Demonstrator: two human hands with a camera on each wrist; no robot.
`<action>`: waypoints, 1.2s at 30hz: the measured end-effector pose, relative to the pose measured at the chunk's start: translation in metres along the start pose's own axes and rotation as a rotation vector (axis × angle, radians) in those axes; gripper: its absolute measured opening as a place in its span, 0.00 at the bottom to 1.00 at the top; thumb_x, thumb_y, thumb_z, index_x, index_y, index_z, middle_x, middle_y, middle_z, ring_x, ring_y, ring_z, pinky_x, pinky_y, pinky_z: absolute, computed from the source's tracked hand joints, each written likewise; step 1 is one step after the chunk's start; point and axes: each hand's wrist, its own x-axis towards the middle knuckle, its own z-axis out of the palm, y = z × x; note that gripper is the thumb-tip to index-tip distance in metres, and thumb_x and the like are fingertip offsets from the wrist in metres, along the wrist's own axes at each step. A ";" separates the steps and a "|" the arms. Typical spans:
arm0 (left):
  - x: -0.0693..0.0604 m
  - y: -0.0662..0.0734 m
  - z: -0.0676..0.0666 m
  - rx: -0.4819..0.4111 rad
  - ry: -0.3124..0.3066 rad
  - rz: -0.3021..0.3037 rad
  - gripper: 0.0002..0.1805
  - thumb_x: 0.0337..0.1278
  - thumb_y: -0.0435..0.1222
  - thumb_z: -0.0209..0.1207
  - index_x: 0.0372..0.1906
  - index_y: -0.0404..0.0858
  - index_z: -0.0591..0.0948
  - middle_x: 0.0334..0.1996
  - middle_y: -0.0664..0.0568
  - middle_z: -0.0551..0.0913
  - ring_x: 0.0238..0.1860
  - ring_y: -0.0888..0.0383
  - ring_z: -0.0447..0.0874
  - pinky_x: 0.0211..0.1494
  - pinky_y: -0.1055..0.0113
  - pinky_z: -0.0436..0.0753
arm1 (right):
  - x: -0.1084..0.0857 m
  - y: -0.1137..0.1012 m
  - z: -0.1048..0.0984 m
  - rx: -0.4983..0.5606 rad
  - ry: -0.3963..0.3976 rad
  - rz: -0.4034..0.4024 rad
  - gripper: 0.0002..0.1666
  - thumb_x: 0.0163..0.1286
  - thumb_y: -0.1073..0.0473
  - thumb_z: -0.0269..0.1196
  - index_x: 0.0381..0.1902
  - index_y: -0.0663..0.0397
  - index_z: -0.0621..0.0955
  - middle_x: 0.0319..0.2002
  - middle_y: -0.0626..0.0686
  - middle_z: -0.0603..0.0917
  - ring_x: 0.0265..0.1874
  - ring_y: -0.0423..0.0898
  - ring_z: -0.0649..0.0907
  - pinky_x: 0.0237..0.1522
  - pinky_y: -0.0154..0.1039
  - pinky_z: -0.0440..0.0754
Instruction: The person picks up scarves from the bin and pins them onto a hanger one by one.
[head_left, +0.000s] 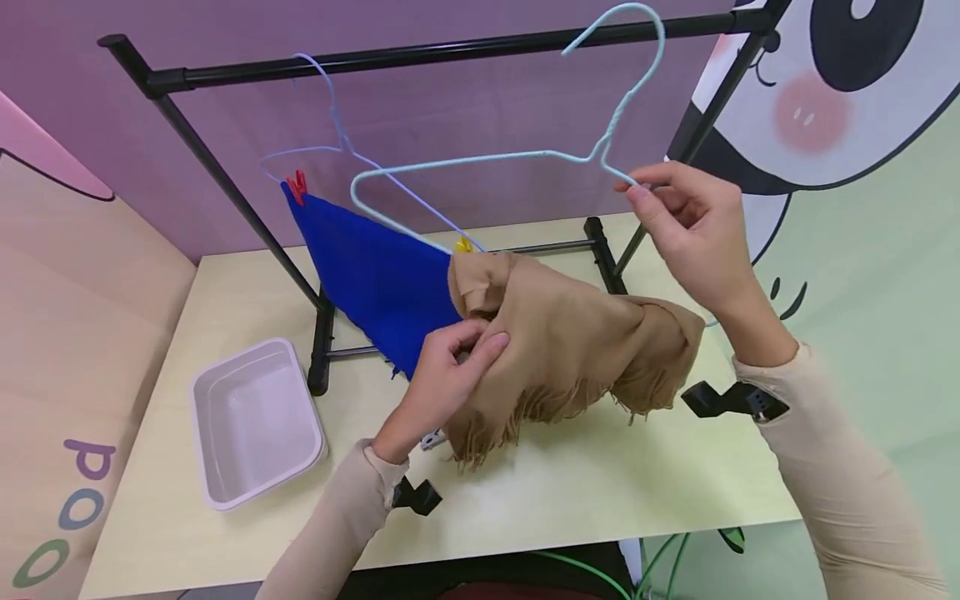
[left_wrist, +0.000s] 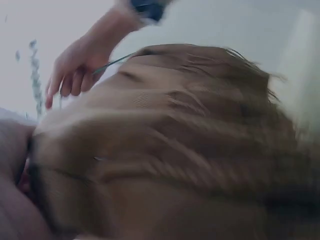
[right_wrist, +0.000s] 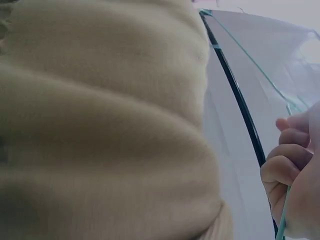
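Note:
My right hand [head_left: 693, 229] pinches the shoulder of a light teal hanger [head_left: 480, 160], whose hook stands in front of the rack's top bar. A tan fringed cloth [head_left: 577, 321] drapes over the hanger's lower part. At the cloth's left side, my left hand [head_left: 450, 375] pinches its edge between thumb and fingers. The right wrist view shows the right hand [right_wrist: 295, 170] with fingers curled round the teal wire, beside the tan cloth [right_wrist: 110, 125]. Blurred tan cloth [left_wrist: 165, 145] fills most of the left wrist view, where the right hand [left_wrist: 82, 65] appears beyond it.
A black rack [head_left: 450, 52] carries a lilac hanger [head_left: 341, 137] with a blue cloth [head_left: 375, 275] held by a red clip [head_left: 297, 187]; a yellow clip [head_left: 464, 245] is behind. A lilac basin [head_left: 258, 425] stands at the table's left. A metal-looking clip [head_left: 432, 439] lies beside the left wrist.

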 end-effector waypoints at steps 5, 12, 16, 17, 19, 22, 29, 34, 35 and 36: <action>-0.007 0.010 0.020 0.265 0.066 0.226 0.07 0.63 0.38 0.65 0.38 0.40 0.79 0.29 0.56 0.76 0.27 0.62 0.71 0.28 0.68 0.73 | 0.001 0.001 -0.013 0.061 0.051 0.067 0.11 0.71 0.69 0.59 0.46 0.71 0.83 0.27 0.44 0.86 0.09 0.39 0.63 0.14 0.30 0.58; 0.016 -0.003 0.027 -0.015 -0.113 -0.127 0.26 0.69 0.46 0.59 0.64 0.40 0.68 0.52 0.51 0.80 0.43 0.60 0.83 0.44 0.62 0.84 | 0.002 0.010 -0.024 -0.089 0.028 -0.019 0.10 0.68 0.69 0.60 0.44 0.70 0.84 0.31 0.39 0.87 0.12 0.36 0.67 0.15 0.29 0.61; 0.046 -0.010 0.028 -0.228 -0.190 -0.304 0.22 0.77 0.48 0.47 0.63 0.38 0.72 0.41 0.48 0.83 0.34 0.54 0.83 0.40 0.60 0.82 | 0.001 0.011 -0.031 -0.108 0.016 -0.026 0.10 0.67 0.71 0.61 0.42 0.71 0.85 0.26 0.38 0.85 0.12 0.35 0.66 0.15 0.28 0.60; 0.053 -0.011 0.031 -0.249 -0.225 -0.320 0.22 0.79 0.48 0.44 0.58 0.35 0.75 0.35 0.48 0.81 0.31 0.54 0.80 0.38 0.62 0.81 | 0.000 0.011 -0.032 -0.115 0.014 -0.025 0.10 0.67 0.71 0.61 0.42 0.71 0.85 0.24 0.37 0.84 0.12 0.35 0.65 0.15 0.29 0.60; 0.064 -0.013 0.037 -0.285 -0.271 -0.348 0.22 0.79 0.48 0.43 0.50 0.35 0.79 0.33 0.51 0.79 0.33 0.57 0.78 0.40 0.66 0.78 | -0.002 0.012 -0.033 -0.135 0.008 -0.021 0.10 0.67 0.70 0.61 0.43 0.70 0.85 0.23 0.36 0.83 0.11 0.35 0.64 0.15 0.29 0.60; 0.071 -0.013 0.048 -0.352 -0.271 -0.356 0.18 0.78 0.44 0.48 0.37 0.35 0.79 0.29 0.56 0.74 0.32 0.61 0.74 0.38 0.70 0.73 | -0.006 0.014 -0.033 -0.162 0.007 -0.026 0.10 0.67 0.70 0.61 0.43 0.69 0.85 0.23 0.34 0.82 0.11 0.35 0.64 0.15 0.30 0.59; 0.069 0.006 0.058 -0.413 -0.109 -0.161 0.16 0.64 0.30 0.61 0.21 0.38 0.71 0.21 0.58 0.67 0.28 0.63 0.68 0.33 0.71 0.66 | -0.010 0.011 -0.029 -0.243 0.072 -0.107 0.09 0.67 0.71 0.61 0.41 0.69 0.86 0.21 0.30 0.79 0.11 0.31 0.64 0.15 0.27 0.57; 0.060 0.029 0.045 -0.167 0.149 -0.026 0.21 0.57 0.34 0.68 0.17 0.39 0.69 0.18 0.57 0.71 0.24 0.60 0.68 0.27 0.68 0.65 | -0.011 0.031 -0.034 -0.325 0.117 -0.147 0.09 0.67 0.68 0.62 0.41 0.64 0.87 0.18 0.31 0.76 0.11 0.30 0.63 0.16 0.26 0.57; 0.058 0.030 0.041 -0.134 0.184 -0.010 0.21 0.57 0.35 0.69 0.16 0.39 0.69 0.20 0.57 0.74 0.24 0.60 0.68 0.26 0.68 0.65 | -0.011 0.035 -0.035 -0.327 0.123 -0.150 0.09 0.68 0.68 0.62 0.42 0.63 0.87 0.18 0.32 0.76 0.11 0.31 0.63 0.16 0.26 0.57; 0.055 0.029 0.037 -0.120 0.204 0.014 0.21 0.57 0.35 0.69 0.17 0.39 0.70 0.22 0.56 0.77 0.24 0.59 0.69 0.26 0.68 0.65 | -0.010 0.034 -0.034 -0.322 0.132 -0.150 0.09 0.68 0.67 0.62 0.42 0.63 0.87 0.18 0.33 0.76 0.11 0.31 0.64 0.16 0.26 0.58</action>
